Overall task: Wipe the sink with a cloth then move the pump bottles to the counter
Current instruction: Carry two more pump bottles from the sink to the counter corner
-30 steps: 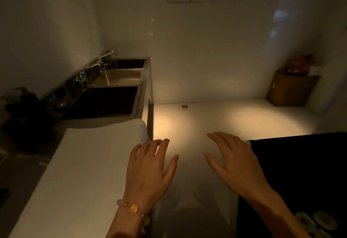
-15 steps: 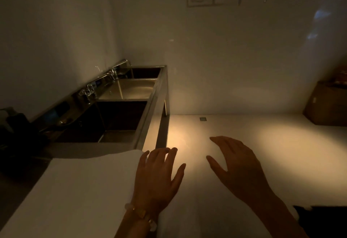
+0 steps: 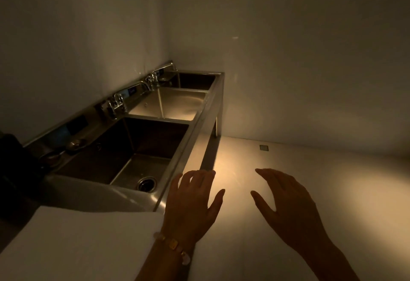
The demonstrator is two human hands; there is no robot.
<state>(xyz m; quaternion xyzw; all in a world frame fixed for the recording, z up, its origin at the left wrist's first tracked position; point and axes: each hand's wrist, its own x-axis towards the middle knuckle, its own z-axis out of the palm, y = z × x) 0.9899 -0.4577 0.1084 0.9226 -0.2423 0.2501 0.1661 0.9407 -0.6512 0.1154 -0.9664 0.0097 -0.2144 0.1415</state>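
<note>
Both hands empty, fingers spread and relaxed. Left hand (image 3: 190,205) hovers at the near front corner of the steel sink (image 3: 190,134); right hand (image 3: 288,207) is beside it, apart. Sink runs along the left wall, three basins. White counter (image 3: 77,247) adjoins its near end.

A long stainless-steel three-basin sink unit (image 3: 195,129) stands along the left wall on a pale floor (image 3: 321,187) with a small square drain cover (image 3: 264,147). A flat white counter top (image 3: 77,247) lies just beside its near end. Dark shapes (image 3: 15,161), perhaps bottles, sit on its back ledge.
</note>
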